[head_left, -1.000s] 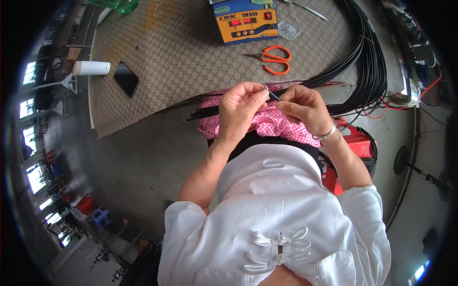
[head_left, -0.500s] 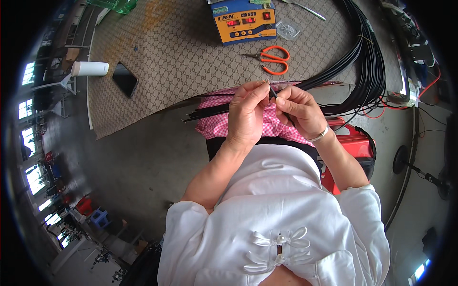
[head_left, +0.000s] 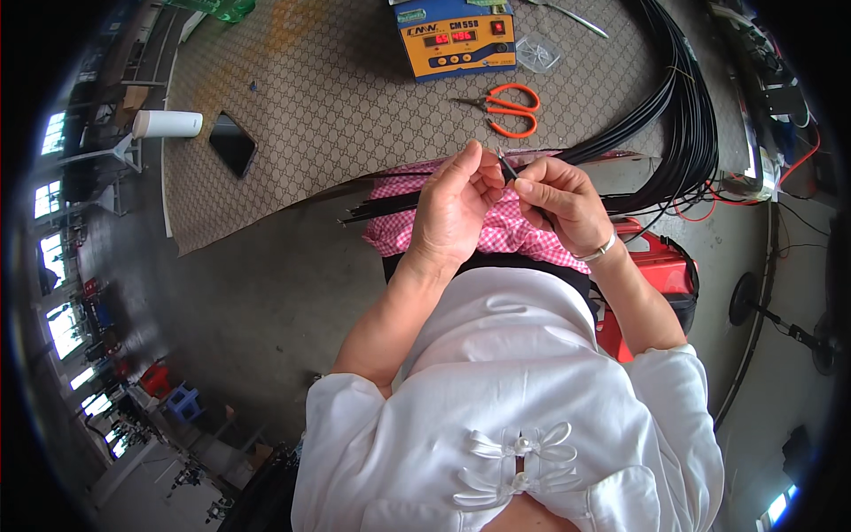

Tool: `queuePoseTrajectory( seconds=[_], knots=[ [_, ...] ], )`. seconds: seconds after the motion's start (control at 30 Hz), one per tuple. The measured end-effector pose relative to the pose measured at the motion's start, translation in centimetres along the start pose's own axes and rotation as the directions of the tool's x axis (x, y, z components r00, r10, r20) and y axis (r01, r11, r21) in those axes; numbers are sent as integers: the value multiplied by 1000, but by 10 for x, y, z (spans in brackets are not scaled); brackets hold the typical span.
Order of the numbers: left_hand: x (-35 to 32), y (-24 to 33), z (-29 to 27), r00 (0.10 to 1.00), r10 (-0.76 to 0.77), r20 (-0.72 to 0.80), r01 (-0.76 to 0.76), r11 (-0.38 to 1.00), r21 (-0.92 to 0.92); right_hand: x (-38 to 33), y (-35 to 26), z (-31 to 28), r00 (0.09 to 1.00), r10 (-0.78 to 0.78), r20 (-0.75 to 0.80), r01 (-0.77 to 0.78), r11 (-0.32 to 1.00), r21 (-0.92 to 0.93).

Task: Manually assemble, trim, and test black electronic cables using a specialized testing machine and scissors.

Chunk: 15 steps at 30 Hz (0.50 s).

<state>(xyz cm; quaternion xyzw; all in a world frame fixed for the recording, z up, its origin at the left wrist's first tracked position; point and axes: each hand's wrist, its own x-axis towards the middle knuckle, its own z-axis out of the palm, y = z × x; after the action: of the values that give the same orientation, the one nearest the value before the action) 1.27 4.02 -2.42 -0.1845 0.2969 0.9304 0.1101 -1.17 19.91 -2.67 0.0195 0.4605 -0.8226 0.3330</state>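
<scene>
Between the thumb and fingers of my right hand (head_left: 567, 204) is a black cable (head_left: 508, 169), its bare tip pointing up and away from me. My left hand (head_left: 454, 202) is just left of that tip, thumb raised and apart from the half-curled fingers, holding nothing that I can see. Other black cable ends (head_left: 381, 207) lie across my lap on a pink checked cloth (head_left: 396, 232), left of my left hand. Beyond my hands, orange-handled scissors (head_left: 512, 111) rest on the table.
A large coil of black cable (head_left: 687, 115) hangs over the table's right side. A blue and yellow control box (head_left: 456, 44) stands at the back, beside a small clear bag (head_left: 537, 53). On the left are a phone (head_left: 232, 145) and a white cup (head_left: 168, 124).
My left thumb has lifted off the cable tip and the left fingers have loosened, moving slightly left. The right hand keeps its hold, nearly still. The box's red display reads differently.
</scene>
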Motion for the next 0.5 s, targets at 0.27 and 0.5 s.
queuePoseTrajectory(
  seconds=[0.27, 0.5],
  knots=[
    [0, 16, 1, 996, -87, -29, 90, 991, 100, -2, -3, -2, 1000, 12, 21, -10, 994, -110],
    [-3, 22, -4, 988, -156, 2, 155, 980, 126, -2, -4, -4, 999, 8, 48, -1, 989, -147]
  ],
)
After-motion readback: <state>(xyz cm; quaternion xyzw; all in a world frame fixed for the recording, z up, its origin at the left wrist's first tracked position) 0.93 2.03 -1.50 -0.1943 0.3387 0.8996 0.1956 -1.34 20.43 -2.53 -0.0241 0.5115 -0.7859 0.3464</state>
